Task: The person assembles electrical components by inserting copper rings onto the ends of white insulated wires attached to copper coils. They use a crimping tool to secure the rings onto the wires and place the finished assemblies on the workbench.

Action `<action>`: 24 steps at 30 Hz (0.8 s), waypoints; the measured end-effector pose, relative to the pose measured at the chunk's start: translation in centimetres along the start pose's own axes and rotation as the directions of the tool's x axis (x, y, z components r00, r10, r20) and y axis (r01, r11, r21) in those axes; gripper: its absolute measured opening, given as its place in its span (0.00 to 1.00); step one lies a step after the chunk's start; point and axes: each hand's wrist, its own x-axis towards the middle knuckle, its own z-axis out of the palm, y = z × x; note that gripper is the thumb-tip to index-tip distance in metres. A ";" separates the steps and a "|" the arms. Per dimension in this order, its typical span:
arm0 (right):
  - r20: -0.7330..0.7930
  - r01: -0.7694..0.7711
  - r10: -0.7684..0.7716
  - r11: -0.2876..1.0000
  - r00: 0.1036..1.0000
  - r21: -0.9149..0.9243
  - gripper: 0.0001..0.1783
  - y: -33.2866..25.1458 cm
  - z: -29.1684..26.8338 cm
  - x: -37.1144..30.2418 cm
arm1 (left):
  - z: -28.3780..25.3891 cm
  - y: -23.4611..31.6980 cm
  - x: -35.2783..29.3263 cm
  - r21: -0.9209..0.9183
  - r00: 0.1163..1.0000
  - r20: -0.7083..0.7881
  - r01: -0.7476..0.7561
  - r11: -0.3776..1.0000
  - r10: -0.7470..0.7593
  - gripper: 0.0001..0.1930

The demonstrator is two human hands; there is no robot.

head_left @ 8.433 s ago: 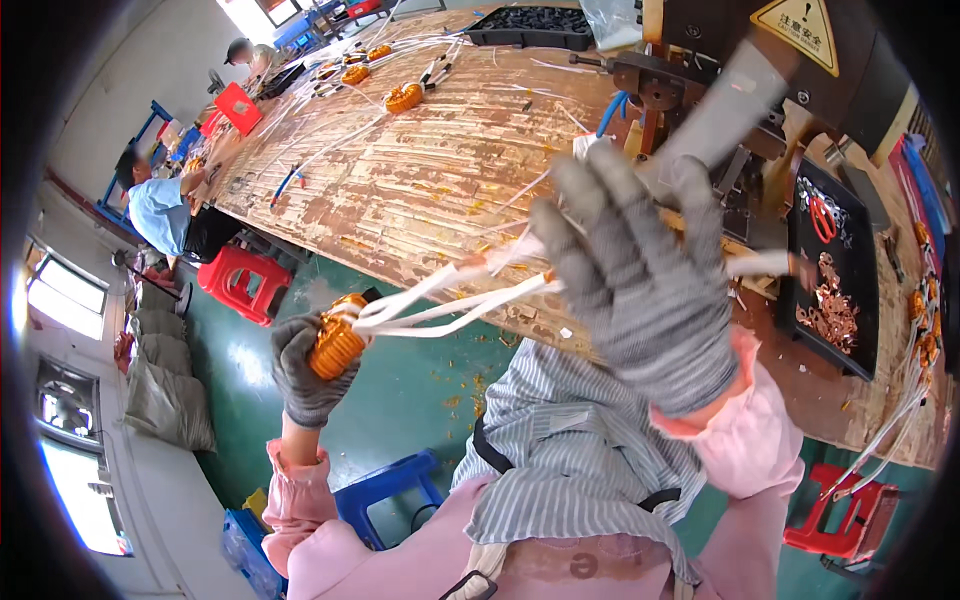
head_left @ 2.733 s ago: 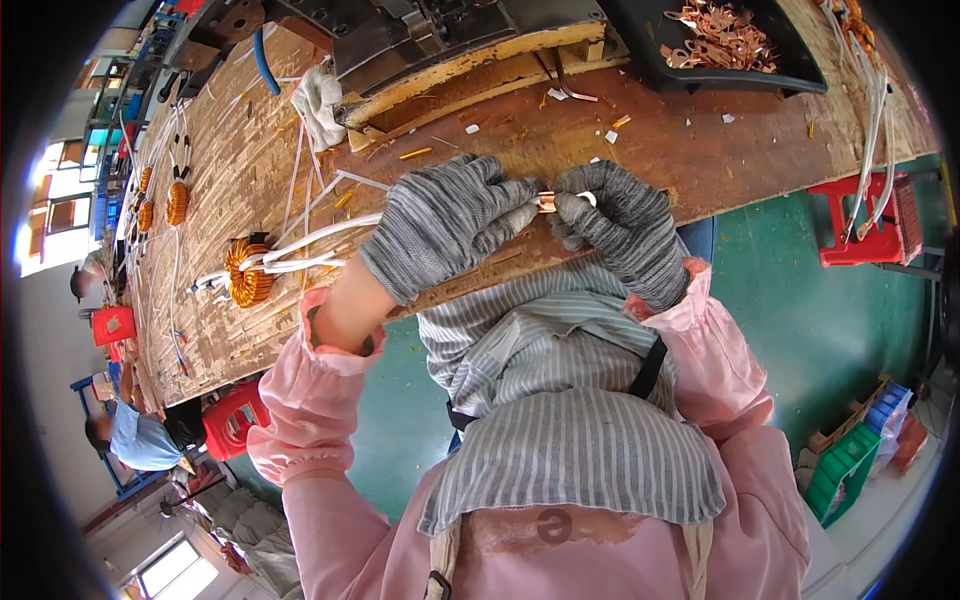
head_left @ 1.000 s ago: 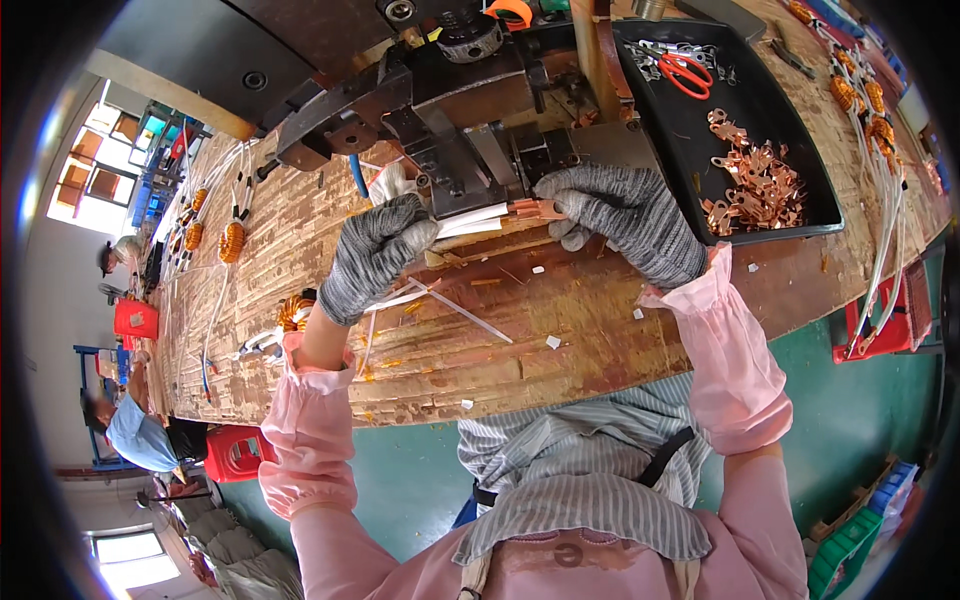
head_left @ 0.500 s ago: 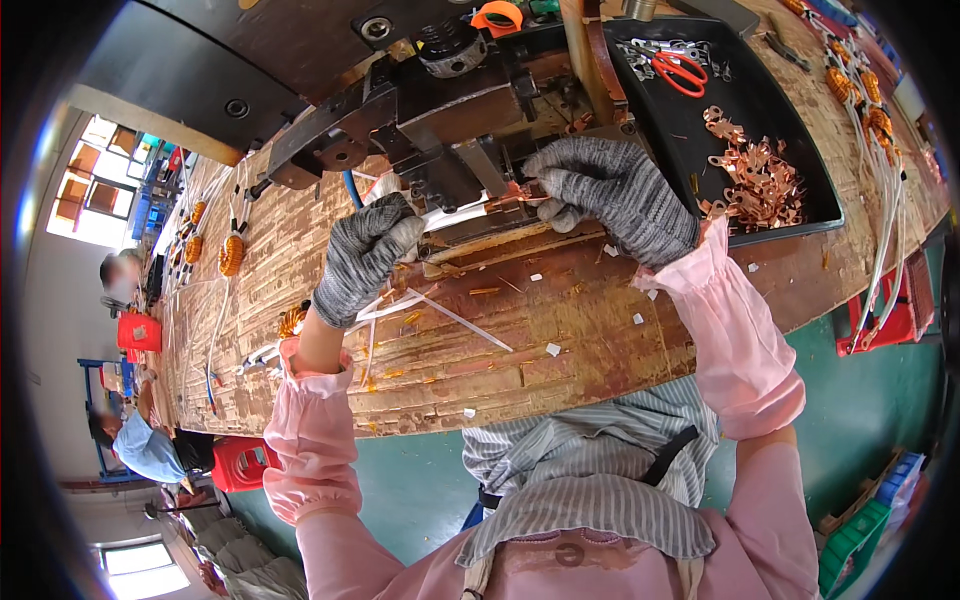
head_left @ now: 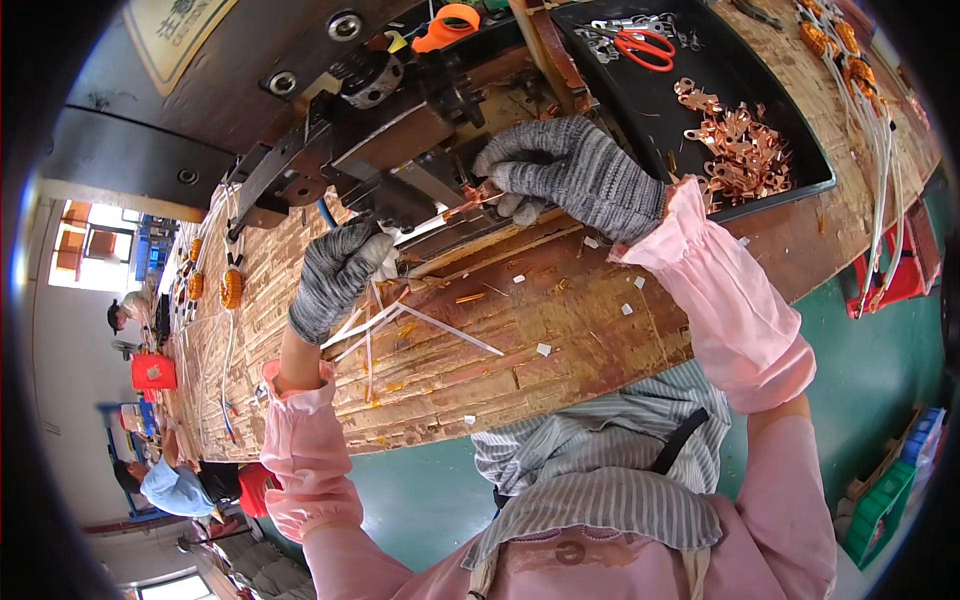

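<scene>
Both my hands wear grey knitted gloves and work at the dark metal press (head_left: 395, 150). A white sleeved wire (head_left: 418, 230) runs from my left hand (head_left: 338, 275) toward the press jaws; the left fingers are closed on it. At the wire's other end, by the jaws, sits a copper terminal lug (head_left: 466, 204). My right hand (head_left: 575, 178) pinches that lug between thumb and fingers. The press head partly hides where wire and lug meet.
To the right, a black tray (head_left: 725, 65) holds a heap of copper lugs (head_left: 745, 150), silver terminals and red-handled scissors (head_left: 645, 48). White strips (head_left: 450, 328) and scraps lie on the worn wooden table (head_left: 560, 370). Wired orange coils (head_left: 230, 290) lie left; two people are farther off.
The whole view has shifted and tilted, with the press and tray now farther left. Both hands keep their grip at the press, with little visible change between them.
</scene>
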 end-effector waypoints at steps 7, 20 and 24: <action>0.004 -0.011 0.011 0.994 1.000 0.107 0.11 0.5 -0.3 0.8 | -0.4 -2.0 0.0 0.162 0.991 0.008 -0.135 0.977 0.136 0.09; -0.018 -0.014 0.015 1.000 1.000 0.014 0.13 0.8 -0.7 0.8 | -1.0 -1.0 0.4 0.178 0.996 0.059 -0.080 0.981 0.070 0.10; -0.087 0.005 -0.019 0.987 0.996 -0.158 0.14 0.0 -0.7 0.5 | -1.1 -1.2 0.4 0.234 0.984 0.074 -0.173 0.957 0.160 0.10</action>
